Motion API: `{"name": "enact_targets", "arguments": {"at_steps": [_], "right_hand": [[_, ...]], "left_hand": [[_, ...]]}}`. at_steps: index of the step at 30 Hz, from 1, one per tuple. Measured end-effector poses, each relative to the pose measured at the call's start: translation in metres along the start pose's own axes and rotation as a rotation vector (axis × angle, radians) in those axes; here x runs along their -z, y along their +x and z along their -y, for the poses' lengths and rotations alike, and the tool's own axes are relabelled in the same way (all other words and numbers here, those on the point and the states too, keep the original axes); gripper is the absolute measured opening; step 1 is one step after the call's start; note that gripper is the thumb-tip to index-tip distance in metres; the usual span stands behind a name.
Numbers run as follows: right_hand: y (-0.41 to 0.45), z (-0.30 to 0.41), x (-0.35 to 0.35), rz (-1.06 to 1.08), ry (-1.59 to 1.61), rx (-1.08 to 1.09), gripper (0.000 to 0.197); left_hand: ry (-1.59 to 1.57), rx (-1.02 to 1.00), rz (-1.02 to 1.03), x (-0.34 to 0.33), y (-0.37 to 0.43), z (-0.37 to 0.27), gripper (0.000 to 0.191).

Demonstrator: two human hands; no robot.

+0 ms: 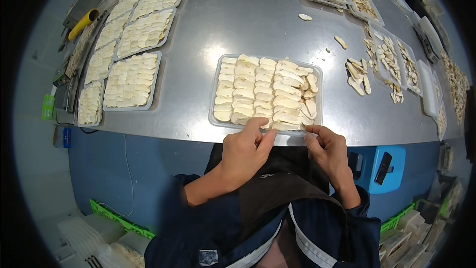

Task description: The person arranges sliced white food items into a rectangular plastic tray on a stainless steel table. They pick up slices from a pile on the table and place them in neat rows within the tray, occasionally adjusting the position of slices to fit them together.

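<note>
A clear plastic tray lies near the front edge of the steel table before me. Pale dried mushroom slices overlap in several columns across it, and looser, less orderly slices fill its right side. My left hand touches the slices at the tray's near edge, thumb and forefinger a little apart; whether a slice is between them, I cannot tell. At the near right corner is my right hand, forefinger and thumb close to a small slice there; its grip is unclear.
Filled trays stand in rows at the left. To the right are a loose pile of slices, trays of unsorted slices and a scale. More trays stand at the back right. A blue bin is below the table's edge.
</note>
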State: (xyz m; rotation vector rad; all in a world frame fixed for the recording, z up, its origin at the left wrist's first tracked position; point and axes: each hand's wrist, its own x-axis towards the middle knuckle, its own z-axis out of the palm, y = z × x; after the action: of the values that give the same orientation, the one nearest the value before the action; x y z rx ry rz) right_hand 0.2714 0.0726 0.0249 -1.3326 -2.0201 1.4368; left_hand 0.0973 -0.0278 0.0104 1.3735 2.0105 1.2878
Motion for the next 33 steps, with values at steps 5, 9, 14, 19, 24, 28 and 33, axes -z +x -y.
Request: {"name": "enact_targets", "arguments": {"at_steps": [5,9,14,19,24,28,33], "right_hand": [[0.002,-0.004,-0.004,0.006,0.025,0.011,0.028],[0.003,-0.001,-0.003,0.029,0.044,0.015,0.028],[0.0,-0.001,-0.005,0.02,0.045,0.022,0.026],[-0.002,0.007,0.002,-0.069,0.139,0.143,0.032],[-0.005,0.014,0.022,0.176,0.413,-0.046,0.016],[0.014,-0.002,0.087,-0.216,0.441,0.055,0.017],[0.057,-0.064,0.221,-0.759,0.398,0.124,0.016]], "left_hand": [[0.047,-0.003,-0.003,-0.005,0.002,0.0,0.02],[0.04,0.015,0.009,-0.007,0.004,-0.001,0.016],[-0.073,0.068,0.022,-0.007,0.002,0.002,0.011],[-0.364,0.286,0.179,0.002,0.001,-0.009,0.009],[-0.501,0.37,0.308,0.011,0.005,-0.028,0.006],[-0.249,0.1,-0.34,0.03,0.007,0.007,0.014],[0.132,0.109,-0.813,0.069,0.015,0.088,0.025]]}}
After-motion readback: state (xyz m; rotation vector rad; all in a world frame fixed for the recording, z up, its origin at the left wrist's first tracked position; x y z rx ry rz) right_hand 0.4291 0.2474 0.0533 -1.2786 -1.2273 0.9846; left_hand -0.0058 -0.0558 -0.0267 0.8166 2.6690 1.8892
